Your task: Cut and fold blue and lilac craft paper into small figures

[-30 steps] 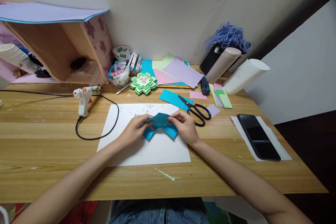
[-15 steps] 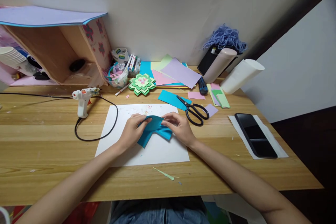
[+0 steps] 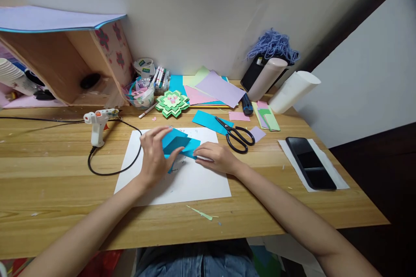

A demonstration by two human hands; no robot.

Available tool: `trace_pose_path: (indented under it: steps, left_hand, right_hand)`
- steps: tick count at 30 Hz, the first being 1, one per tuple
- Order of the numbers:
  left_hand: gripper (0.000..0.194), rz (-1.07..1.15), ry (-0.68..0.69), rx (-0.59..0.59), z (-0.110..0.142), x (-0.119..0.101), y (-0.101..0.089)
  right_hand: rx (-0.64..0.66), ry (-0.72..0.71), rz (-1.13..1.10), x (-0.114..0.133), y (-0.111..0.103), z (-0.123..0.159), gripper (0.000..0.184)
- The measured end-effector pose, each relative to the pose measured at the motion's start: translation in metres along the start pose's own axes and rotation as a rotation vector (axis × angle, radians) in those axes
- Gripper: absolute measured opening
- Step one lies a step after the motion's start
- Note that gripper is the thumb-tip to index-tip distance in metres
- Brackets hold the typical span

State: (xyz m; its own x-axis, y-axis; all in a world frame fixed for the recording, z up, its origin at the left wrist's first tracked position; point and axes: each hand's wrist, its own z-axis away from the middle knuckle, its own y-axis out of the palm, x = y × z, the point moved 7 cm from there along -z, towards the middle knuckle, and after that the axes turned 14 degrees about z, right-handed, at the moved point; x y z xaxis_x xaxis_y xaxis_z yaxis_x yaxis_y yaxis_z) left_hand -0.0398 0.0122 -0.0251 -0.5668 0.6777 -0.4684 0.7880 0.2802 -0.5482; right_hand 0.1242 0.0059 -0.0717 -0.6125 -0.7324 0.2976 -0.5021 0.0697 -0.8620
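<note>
A folded piece of blue paper (image 3: 177, 142) is between my two hands, over a white sheet of paper (image 3: 195, 181). On its left side, my left hand (image 3: 154, 151) holds it, fingers on the far side and thumb along the near part. Closed on the right end of the blue paper is my right hand (image 3: 216, 158), low against the white sheet. The lower left part of the blue paper is partly hidden by my left hand. Black-handled scissors (image 3: 238, 138) lie beyond my right hand, beside a flat blue paper strip (image 3: 211, 122).
A white glue gun (image 3: 99, 125) stands at the left, its cord looping near the sheet. A green layered paper flower (image 3: 172, 103), coloured papers (image 3: 224, 88) and a tub of scraps (image 3: 141, 95) are at the back. A phone (image 3: 310, 163) lies at the right.
The blue paper has been turned and now shows raised folded flaps. My left hand has moved left and up with its fingers wider apart; my right hand has lowered towards the sheet.
</note>
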Motion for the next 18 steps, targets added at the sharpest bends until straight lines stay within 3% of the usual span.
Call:
trace_pose_path:
  steps: [1, 3, 4, 6, 12, 18]
  left_hand:
    - [0.036, -0.022, 0.09, 0.046, 0.003, -0.008, 0.004]
    - [0.012, -0.023, 0.247, 0.269, 0.013, -0.022, 0.022]
    - [0.009, -0.026, 0.288, 0.39, 0.02, -0.025, 0.032]
    - [0.018, -0.066, 0.282, 0.494, 0.027, -0.025, 0.044]
    - [0.022, -0.006, 0.137, 0.551, 0.028, -0.015, 0.053]
    - [0.027, -0.055, 0.172, 0.555, 0.028, -0.015, 0.053]
  right_hand:
    - [0.002, 0.0, 0.008, 0.001, 0.001, 0.0, 0.016]
    - [0.004, 0.002, 0.007, 0.002, 0.001, 0.0, 0.017]
    - [0.004, 0.004, -0.003, 0.002, 0.001, 0.0, 0.017]
    - [-0.009, 0.024, -0.036, 0.001, 0.001, 0.001, 0.018]
    - [-0.085, 0.154, -0.125, -0.012, 0.0, 0.0, 0.021]
    - [-0.033, 0.153, -0.089, -0.017, 0.003, -0.002, 0.024]
